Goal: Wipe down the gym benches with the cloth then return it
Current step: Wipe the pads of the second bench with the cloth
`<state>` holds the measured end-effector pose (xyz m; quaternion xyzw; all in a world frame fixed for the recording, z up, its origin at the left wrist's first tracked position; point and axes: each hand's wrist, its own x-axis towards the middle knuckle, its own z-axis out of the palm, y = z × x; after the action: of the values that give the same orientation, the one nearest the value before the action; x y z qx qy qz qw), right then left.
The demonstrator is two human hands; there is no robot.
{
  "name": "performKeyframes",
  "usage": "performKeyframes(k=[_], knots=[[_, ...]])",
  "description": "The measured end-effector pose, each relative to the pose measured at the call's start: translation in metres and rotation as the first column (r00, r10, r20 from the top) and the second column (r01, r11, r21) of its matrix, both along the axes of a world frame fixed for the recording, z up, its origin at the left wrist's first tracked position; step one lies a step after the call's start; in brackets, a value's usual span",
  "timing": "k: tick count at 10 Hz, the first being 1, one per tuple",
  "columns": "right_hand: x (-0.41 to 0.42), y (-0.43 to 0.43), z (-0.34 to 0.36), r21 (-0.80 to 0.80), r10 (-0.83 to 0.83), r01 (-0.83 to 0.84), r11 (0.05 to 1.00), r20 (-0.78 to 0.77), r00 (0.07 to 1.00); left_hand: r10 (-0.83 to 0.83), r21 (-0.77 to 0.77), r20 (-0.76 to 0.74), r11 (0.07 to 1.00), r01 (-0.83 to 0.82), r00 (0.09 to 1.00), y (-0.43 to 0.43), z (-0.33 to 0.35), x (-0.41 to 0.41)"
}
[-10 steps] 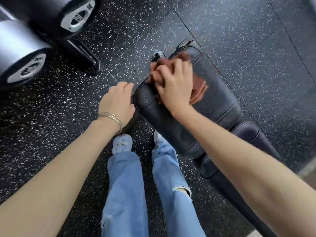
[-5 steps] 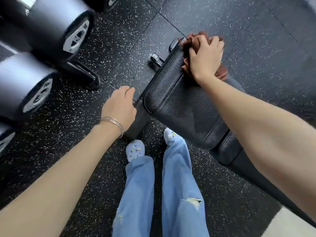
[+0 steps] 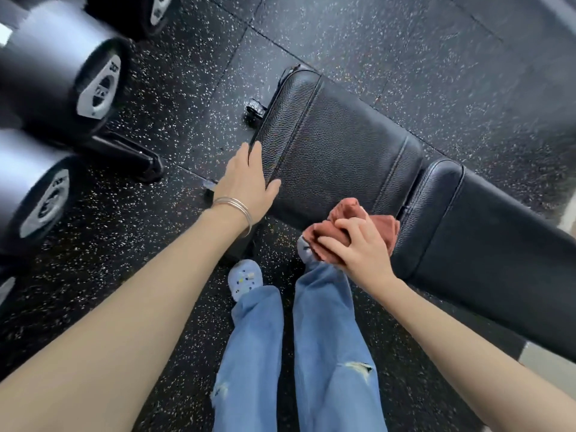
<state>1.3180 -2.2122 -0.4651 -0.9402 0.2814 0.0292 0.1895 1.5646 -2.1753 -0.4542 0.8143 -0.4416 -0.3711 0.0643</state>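
Observation:
A black padded gym bench (image 3: 336,151) runs from the middle of the view down to the right, with a seam splitting the seat pad from the longer back pad (image 3: 486,244). My right hand (image 3: 361,247) is shut on a bunched rust-red cloth (image 3: 346,213) at the near edge of the bench, by the gap between the pads. My left hand (image 3: 249,185), with thin bangles on the wrist, rests flat on the seat pad's near left corner, fingers over its edge.
Large grey dumbbells (image 3: 62,76) sit on a rack at the left, with a black rack foot (image 3: 140,160) on the floor. The floor is black speckled rubber (image 3: 405,42). My legs in blue jeans and light shoes (image 3: 246,279) stand beside the bench.
My right hand has drawn the cloth from the bench's far end back across the seat pad to the near edge. My left hand has shifted onto the pad's corner.

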Motion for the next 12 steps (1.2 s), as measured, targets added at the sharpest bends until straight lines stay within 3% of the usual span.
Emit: performKeyframes(k=[1,2,3,4,5,6,7,8,9,10,11,12], knots=[[-0.01,0.008,-0.006,0.009,-0.075,0.075,0.997,-0.006,0.997,0.008,-0.007,0.032,1.0,-0.008,0.999,-0.006,-0.002,-0.004],[0.013,0.011,0.006,-0.021,-0.035,0.034,0.999,-0.03,0.999,-0.018,-0.007,0.035,1.0,0.018,0.999,-0.005,0.001,0.001],[0.04,-0.001,0.003,-0.038,-0.117,0.121,0.992,0.104,0.988,-0.034,-0.018,0.034,0.999,0.034,0.999,-0.002,0.004,0.007],[0.09,-0.036,0.0,-0.156,-0.202,0.225,0.962,0.147,0.968,-0.014,-0.028,0.042,1.0,0.016,0.999,-0.002,0.005,0.007],[0.11,-0.063,-0.005,-0.169,-0.242,0.26,0.951,0.122,0.963,0.056,-0.029,0.054,0.998,-0.055,0.997,-0.004,0.006,-0.001],[0.08,-0.054,-0.006,-0.163,-0.087,0.114,0.98,0.163,0.983,0.085,-0.009,0.06,0.996,-0.084,0.995,-0.008,0.007,-0.006],[0.014,-0.031,-0.01,-0.033,-0.009,0.014,0.999,0.159,0.987,0.166,-0.005,0.042,0.986,-0.166,0.985,-0.014,0.006,-0.009],[-0.033,-0.021,-0.016,-0.1,0.198,-0.187,0.977,0.115,0.973,0.373,-0.02,-0.032,0.927,-0.373,0.927,-0.02,0.0,-0.001],[-0.022,-0.024,-0.019,-0.224,0.276,-0.24,0.945,0.148,0.95,0.48,0.011,-0.242,0.87,-0.493,0.843,-0.018,-0.005,0.011],[0.031,-0.021,-0.018,-0.266,0.307,-0.254,0.93,0.18,0.935,0.457,-0.013,-0.292,0.877,-0.481,0.84,-0.009,-0.002,0.016],[0.093,-0.02,-0.018,-0.301,0.399,-0.326,0.896,0.224,0.889,0.248,-0.054,-0.125,0.965,-0.256,0.961,-0.006,0.001,0.021],[0.114,-0.026,-0.021,-0.309,0.444,-0.369,0.877,0.225,0.867,0.061,0.0,-0.003,0.998,-0.061,0.998,-0.008,0.004,0.025]])
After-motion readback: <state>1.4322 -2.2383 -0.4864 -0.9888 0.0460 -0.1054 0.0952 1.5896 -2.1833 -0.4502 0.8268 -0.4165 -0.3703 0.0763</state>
